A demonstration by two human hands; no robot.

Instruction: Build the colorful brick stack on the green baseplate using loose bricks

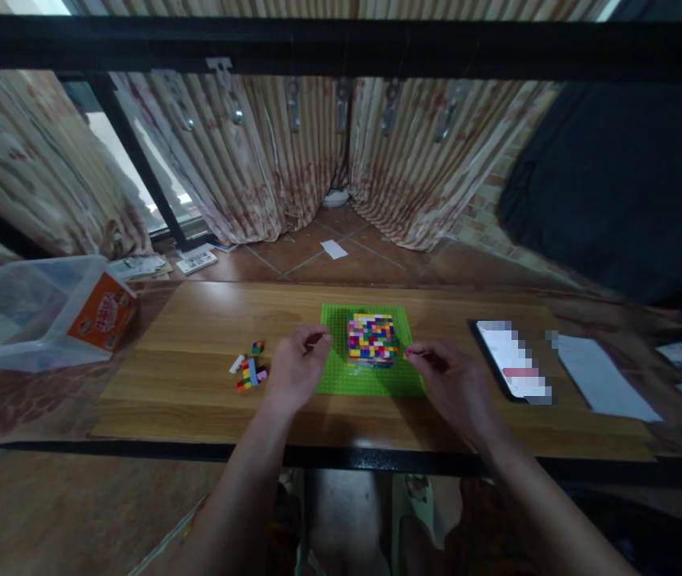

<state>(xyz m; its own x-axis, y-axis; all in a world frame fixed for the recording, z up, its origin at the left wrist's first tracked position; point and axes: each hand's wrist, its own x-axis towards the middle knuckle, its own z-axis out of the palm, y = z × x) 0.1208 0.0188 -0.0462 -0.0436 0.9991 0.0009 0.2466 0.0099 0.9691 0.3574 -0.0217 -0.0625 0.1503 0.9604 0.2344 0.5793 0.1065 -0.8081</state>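
A block of many-coloured toy bricks (pixel 372 338) stands on a green studded baseplate (pixel 341 380) on the wooden table. At the plate's right side, my right hand (pixel 452 384) pinches a small pink toy brick (pixel 409 352) between thumb and fingertips, just right of the block. My left hand (pixel 298 368) is over the plate's left edge, its fingers drawn together; whether anything is in them is too small to tell. Left of that hand lie several loose bricks: a coloured cluster (pixel 250 374), a white brick (pixel 237 364) and a small green and orange piece (pixel 257 347).
A phone (pixel 512 360) with a lit, blurred screen lies right of the plate, with white paper (pixel 604 376) beyond it. A clear plastic bin (pixel 34 312) with an orange label is at the left. A dark bar (pixel 341 50) with hanging metal clips crosses above.
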